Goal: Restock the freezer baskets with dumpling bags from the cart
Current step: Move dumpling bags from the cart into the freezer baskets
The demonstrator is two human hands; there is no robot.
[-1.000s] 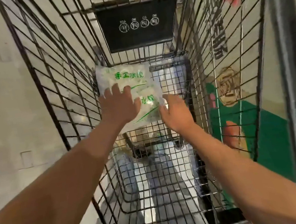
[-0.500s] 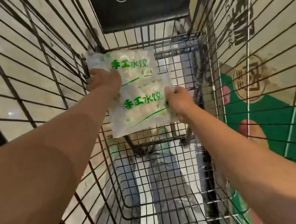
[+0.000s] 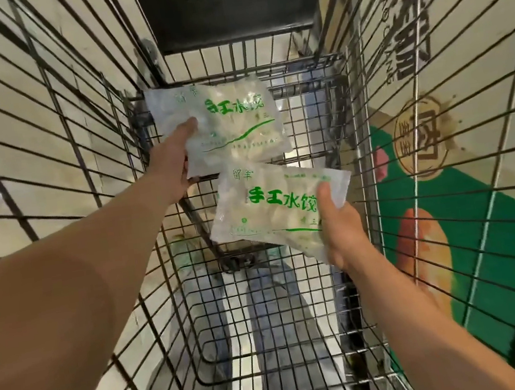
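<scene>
Bags now split apart: left hand (image 3: 169,163) holding far bag (image 3: 224,124), right hand (image 3: 339,226) near bag (image 3: 271,212), both lifted off cart (image 3: 269,340), freezer-bound.

Pale tiled floor (image 3: 12,135), green mural (image 3: 483,230)

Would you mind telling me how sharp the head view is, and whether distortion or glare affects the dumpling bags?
Head view: strong wide-angle distortion, the cart wires fan outward; the upper bag in the left hand and the lower bag in the right hand show readable green print, slightly soft; lighting is even, with no strong glare on the plastic; the forearms near the frame edges look stretched.
</scene>
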